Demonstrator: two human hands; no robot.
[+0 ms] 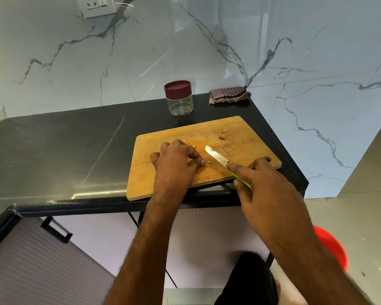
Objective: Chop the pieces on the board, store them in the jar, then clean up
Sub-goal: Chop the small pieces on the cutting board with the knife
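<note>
On the board (240, 133), left fingers (199, 161) pinch a piece (209, 161) (right fingers (233, 167) grip knife (216, 155)).

The right hand (264, 183) covers nearly all of the knife (217, 156)'s green handle; only a thin strip shows below the forefinger. The left hand (176, 161) hides the part of the board (235, 133) beneath it, and whatever its curled fingertips press there cannot be made out. The brown pieces (222, 134) near the board's far edge are too small to identify. The jar (180, 97), by the counter (53, 150)'s far edge, looks clear, but any contents are hard to judge. The wall socket (97, 5) is cut off by the top edge. A red round object (332, 245) is mostly hidden behind the right forearm.
</note>
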